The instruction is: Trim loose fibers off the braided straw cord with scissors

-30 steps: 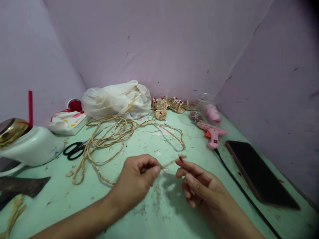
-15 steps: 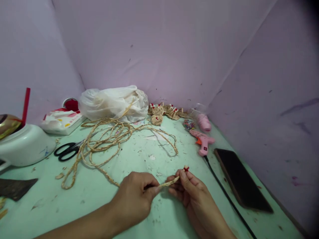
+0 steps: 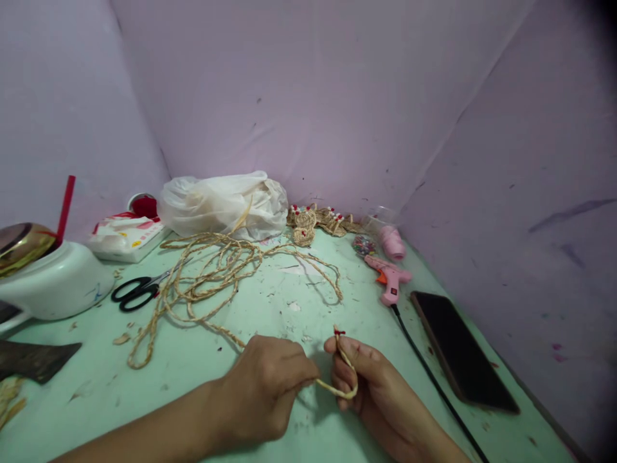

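My left hand (image 3: 270,389) is closed, pinching a braided straw rope near its end. My right hand (image 3: 373,386) is closed on the same rope end (image 3: 344,370), which bends into a small loop against my fingers. A tiny red piece (image 3: 339,332) sits at the tip of the rope, above my right thumb. The remaining length of the straw rope (image 3: 207,276) trails left and away across the green table in loose coils.
Black scissors (image 3: 137,292) lie by the coils. A pink glue gun (image 3: 388,280) with a black cord and a dark phone (image 3: 460,350) lie at the right. A plastic bag (image 3: 224,202), woven straw pieces (image 3: 313,222), beads (image 3: 364,244) and a white vessel (image 3: 53,283) line the back and left.
Both hands came nearer to me and lower. The rope end, held straight between the hands before, is now bent into a small loop at my right fingers.
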A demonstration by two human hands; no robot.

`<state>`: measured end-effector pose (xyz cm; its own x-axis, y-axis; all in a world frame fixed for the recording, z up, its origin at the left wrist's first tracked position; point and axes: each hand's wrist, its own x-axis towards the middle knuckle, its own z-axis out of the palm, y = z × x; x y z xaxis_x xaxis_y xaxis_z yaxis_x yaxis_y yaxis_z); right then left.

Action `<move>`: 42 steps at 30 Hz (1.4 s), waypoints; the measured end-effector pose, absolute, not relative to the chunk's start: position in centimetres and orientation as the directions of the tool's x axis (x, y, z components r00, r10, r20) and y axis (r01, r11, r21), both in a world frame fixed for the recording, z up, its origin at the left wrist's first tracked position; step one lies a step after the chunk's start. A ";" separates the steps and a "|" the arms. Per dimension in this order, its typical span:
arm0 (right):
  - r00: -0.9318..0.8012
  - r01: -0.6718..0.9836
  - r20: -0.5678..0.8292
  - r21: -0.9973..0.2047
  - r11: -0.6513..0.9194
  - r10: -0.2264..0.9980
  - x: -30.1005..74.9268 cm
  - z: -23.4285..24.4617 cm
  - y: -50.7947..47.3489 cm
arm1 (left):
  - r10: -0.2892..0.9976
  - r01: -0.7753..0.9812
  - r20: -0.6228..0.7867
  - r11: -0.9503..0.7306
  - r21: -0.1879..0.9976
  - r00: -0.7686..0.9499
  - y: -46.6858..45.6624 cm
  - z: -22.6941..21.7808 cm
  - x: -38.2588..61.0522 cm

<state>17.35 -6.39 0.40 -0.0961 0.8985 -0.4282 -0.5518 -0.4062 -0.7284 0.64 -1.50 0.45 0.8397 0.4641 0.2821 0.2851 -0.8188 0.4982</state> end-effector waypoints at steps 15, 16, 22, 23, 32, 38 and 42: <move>-0.139 -0.241 -0.469 -0.838 -0.489 0.872 17.4 0.4 -6.5 | 0.575 0.310 0.279 -0.717 0.624 0.769 -0.9 0.2 0.3; -0.144 -0.221 -0.476 -0.839 -0.497 0.868 17.4 0.4 -6.5 | 0.542 0.300 0.287 -0.751 0.589 0.790 -0.9 0.3 0.3; -0.168 -0.141 -0.510 -0.834 -0.533 0.843 17.4 0.4 -6.7 | 0.426 0.290 0.257 -0.852 0.435 0.868 -0.9 0.8 0.4; -0.169 -0.142 -0.506 -0.837 -0.529 0.846 17.4 0.4 -6.7 | 0.428 0.294 0.249 -0.851 0.435 0.869 -0.9 0.8 0.4; 0.072 -0.200 -0.197 -0.963 -0.179 0.978 18.1 1.2 -6.2 | 0.705 0.408 0.331 -0.660 0.631 0.627 -0.4 0.4 0.4; 0.197 -0.175 -0.139 -0.979 -0.105 0.971 18.2 -0.2 -5.9 | 0.678 0.338 0.433 -0.699 0.629 0.594 -0.8 -0.3 0.5; 0.212 -0.142 -0.084 -0.988 -0.054 0.974 18.5 -0.3 -5.8 | 0.634 0.299 0.475 -0.739 0.603 0.610 -0.8 -0.4 0.4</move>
<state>18.52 -5.76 -0.30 0.2122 0.9736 -0.0837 -0.1420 -0.0540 -0.9884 0.43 -0.78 -0.42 0.6101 0.6343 0.4748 0.2992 -0.7393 0.6033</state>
